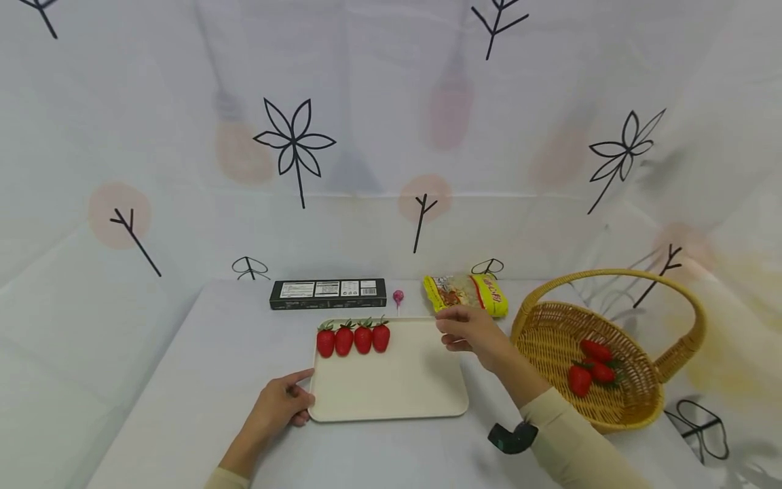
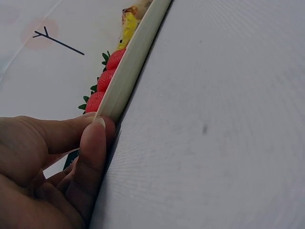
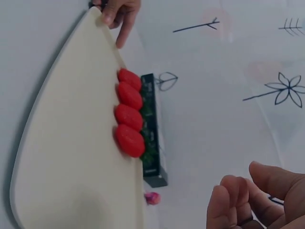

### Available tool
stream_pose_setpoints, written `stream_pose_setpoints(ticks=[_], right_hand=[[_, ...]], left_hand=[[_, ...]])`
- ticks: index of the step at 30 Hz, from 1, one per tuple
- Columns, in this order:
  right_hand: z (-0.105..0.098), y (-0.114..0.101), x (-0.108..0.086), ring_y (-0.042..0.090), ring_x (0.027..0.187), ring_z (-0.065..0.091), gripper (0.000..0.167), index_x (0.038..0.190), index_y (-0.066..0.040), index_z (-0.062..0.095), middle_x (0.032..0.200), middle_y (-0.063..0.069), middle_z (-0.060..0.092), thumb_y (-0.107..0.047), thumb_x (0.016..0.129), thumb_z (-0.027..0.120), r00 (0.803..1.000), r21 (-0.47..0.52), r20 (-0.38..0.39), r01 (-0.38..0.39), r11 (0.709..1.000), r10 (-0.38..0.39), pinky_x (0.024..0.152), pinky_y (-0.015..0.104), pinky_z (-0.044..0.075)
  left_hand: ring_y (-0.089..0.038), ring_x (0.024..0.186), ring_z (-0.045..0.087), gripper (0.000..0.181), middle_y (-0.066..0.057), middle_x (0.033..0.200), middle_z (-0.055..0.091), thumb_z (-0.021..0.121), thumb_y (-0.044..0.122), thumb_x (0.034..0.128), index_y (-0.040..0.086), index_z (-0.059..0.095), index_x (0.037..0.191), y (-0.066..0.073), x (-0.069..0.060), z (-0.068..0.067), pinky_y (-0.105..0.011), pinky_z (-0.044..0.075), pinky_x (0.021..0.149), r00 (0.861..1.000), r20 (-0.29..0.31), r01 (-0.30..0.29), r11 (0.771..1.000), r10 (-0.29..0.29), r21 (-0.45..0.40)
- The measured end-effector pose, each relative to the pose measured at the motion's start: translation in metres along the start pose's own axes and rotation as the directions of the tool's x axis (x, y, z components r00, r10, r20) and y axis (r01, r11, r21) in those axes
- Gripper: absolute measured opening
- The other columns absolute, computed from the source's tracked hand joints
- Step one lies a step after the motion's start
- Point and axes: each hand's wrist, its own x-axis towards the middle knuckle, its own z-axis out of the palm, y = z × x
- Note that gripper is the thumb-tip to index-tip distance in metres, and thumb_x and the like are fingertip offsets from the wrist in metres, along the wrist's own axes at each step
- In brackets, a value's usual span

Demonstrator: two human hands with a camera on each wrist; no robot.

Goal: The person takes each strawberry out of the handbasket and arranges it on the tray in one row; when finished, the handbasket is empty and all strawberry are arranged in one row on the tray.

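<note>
Left hand (image 1: 281, 405) pinching near left edge of cream tray (image 1: 391, 387), thumb and fingers on the rim. Tray flat on white table (image 1: 183, 387), mid-table. Wicker basket (image 1: 537, 339) near its right side, red strawberries (image 1: 579, 380) inside. Right hand (image 1: 473, 333) raised over tray's far right corner, fingers loosely bent, gripping nothing. Four strawberries (image 1: 363, 339) in a row along tray's far left edge. Beyond tray: black box (image 1: 328, 294), pink lollipop (image 1: 398, 296), yellow bag (image 1: 464, 292). Printed sheet (image 1: 379, 231) behind.
</note>
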Motion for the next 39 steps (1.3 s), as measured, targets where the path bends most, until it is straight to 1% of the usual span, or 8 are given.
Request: stream_pose_setpoints(ticks=[6, 10, 15, 19, 23, 27, 33, 39], right_hand=[[-0.04, -0.008, -0.039, 0.019, 0.085, 0.065, 0.035, 0.126, 0.003, 0.06, 0.098, 0.004, 0.064, -0.018, 0.099, 0.068, 0.999, 0.01, -0.028, 0.019, 1.0, -0.018, 0.077, 0.029, 0.062], [-0.074, -0.01, -0.062, 0.016, 0.085, 0.066, 0.029, 0.122, -0.003, 0.063, 0.098, 0.002, 0.063, -0.019, 0.099, 0.069, 0.998, 0.033, -0.039, 0.045, 0.998, -0.044, 0.078, 0.03, 0.062], [-0.12, -0.006, -0.081, 0.014, 0.084, 0.066, 0.012, 0.111, -0.014, 0.07, 0.098, -0.002, 0.067, -0.015, 0.1, 0.066, 0.996, 0.09, -0.04, 0.085, 0.992, -0.082, 0.077, 0.028, 0.061], [-0.151, 0.002, -0.091, 0.014, 0.084, 0.068, 0.015, 0.109, -0.017, 0.071, 0.098, -0.004, 0.067, -0.009, 0.102, 0.061, 0.994, 0.127, -0.038, 0.108, 0.986, -0.104, 0.076, 0.027, 0.062], [-0.176, 0.009, -0.096, 0.014, 0.083, 0.069, 0.015, 0.106, -0.016, 0.072, 0.096, -0.004, 0.068, -0.008, 0.102, 0.06, 0.992, 0.131, -0.082, 0.11, 0.985, -0.1, 0.076, 0.027, 0.062], [-0.195, 0.015, -0.096, 0.012, 0.085, 0.069, 0.014, 0.104, -0.022, 0.072, 0.094, -0.007, 0.069, -0.012, 0.102, 0.063, 0.989, 0.094, -0.14, 0.057, 0.994, -0.043, 0.076, 0.026, 0.062], [-0.212, 0.023, -0.088, 0.0, 0.092, 0.065, 0.01, 0.108, -0.034, 0.064, 0.101, -0.021, 0.064, -0.027, 0.101, 0.065, 0.983, -0.038, -0.18, -0.032, 0.999, 0.025, 0.078, 0.022, 0.06], [-0.224, 0.027, -0.084, -0.006, 0.092, 0.057, 0.006, 0.107, -0.038, 0.061, 0.099, -0.029, 0.06, -0.035, 0.102, 0.062, 0.975, -0.066, -0.202, -0.113, 0.991, 0.098, 0.077, 0.022, 0.055]], left_hand=[[-0.016, 0.059, 0.064, 0.059, -0.01, 0.084, 0.061, 0.074, -0.003, 0.0861, -0.003, 0.056, 0.142, 0.001, -0.002, -0.002, -0.029, 0.06, 0.053, 1.0, 0.002, -0.008, 1.0, 0.008, -0.009], [-0.016, 0.059, 0.064, 0.059, -0.01, 0.083, 0.061, 0.074, -0.003, 0.0857, -0.002, 0.057, 0.142, 0.001, -0.002, -0.003, -0.029, 0.06, 0.054, 1.0, -0.007, 0.0, 1.0, 0.0, -0.004], [-0.016, 0.059, 0.064, 0.058, -0.01, 0.084, 0.061, 0.075, -0.003, 0.0854, -0.001, 0.058, 0.141, 0.0, -0.001, -0.003, -0.03, 0.061, 0.054, 1.0, -0.017, 0.011, 1.0, -0.011, 0.007], [-0.016, 0.059, 0.064, 0.059, -0.01, 0.084, 0.061, 0.074, -0.003, 0.0855, -0.002, 0.057, 0.142, -0.001, 0.0, -0.003, -0.03, 0.061, 0.054, 1.0, -0.009, 0.007, 1.0, -0.007, -0.009], [-0.016, 0.059, 0.064, 0.059, -0.011, 0.084, 0.06, 0.074, -0.004, 0.0855, -0.003, 0.056, 0.142, 0.0, -0.001, -0.003, -0.029, 0.06, 0.054, 1.0, -0.001, 0.002, 1.0, -0.002, -0.021], [-0.016, 0.059, 0.064, 0.059, -0.01, 0.084, 0.06, 0.074, -0.004, 0.0855, -0.002, 0.057, 0.142, 0.001, -0.002, -0.002, -0.029, 0.06, 0.054, 1.0, -0.004, 0.011, 1.0, -0.011, -0.013], [-0.016, 0.06, 0.064, 0.059, -0.011, 0.085, 0.06, 0.074, -0.003, 0.0858, -0.003, 0.056, 0.142, -0.001, -0.001, -0.003, -0.029, 0.061, 0.054, 1.0, -0.001, -0.002, 1.0, 0.002, -0.007], [-0.016, 0.061, 0.065, 0.06, -0.011, 0.086, 0.06, 0.074, -0.003, 0.0859, -0.002, 0.056, 0.143, -0.003, 0.0, -0.001, -0.031, 0.061, 0.055, 1.0, 0.011, -0.005, 1.0, 0.005, -0.018]])
